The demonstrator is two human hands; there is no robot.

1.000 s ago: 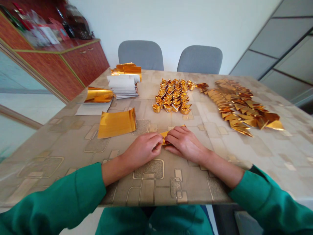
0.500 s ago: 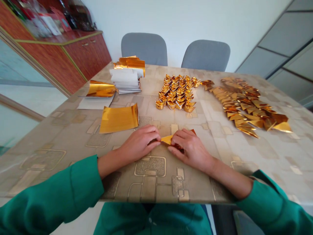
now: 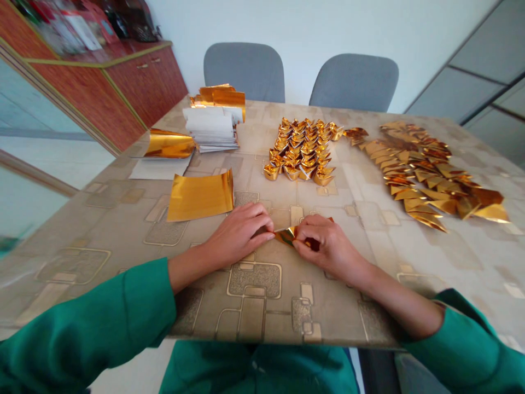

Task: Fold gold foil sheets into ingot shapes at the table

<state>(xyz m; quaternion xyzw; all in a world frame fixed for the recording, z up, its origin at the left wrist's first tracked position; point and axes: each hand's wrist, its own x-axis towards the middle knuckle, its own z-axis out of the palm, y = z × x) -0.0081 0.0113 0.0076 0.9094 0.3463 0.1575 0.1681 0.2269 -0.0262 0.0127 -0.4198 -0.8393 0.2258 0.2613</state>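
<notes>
A small folded piece of gold foil paper lies between my hands near the front of the table. My left hand pinches its left tip with thumb and fingers. My right hand is closed around its other end, so much of the paper is hidden under those fingers. Left of my hands lies a flat gold sheet. Rows of folded gold paper ingots stand beyond my hands, and overlapping folded gold pieces spread out to the right.
At the back left stands a stack of gold and white paper sheets. A curled gold sheet rests on white paper beside it. Two grey chairs are behind the patterned table, with a wooden cabinet at the left.
The folded gold paper has tilted between my fingers and now catches the light. Both hands have shifted slightly to the right, and the whole view has moved a little.
</notes>
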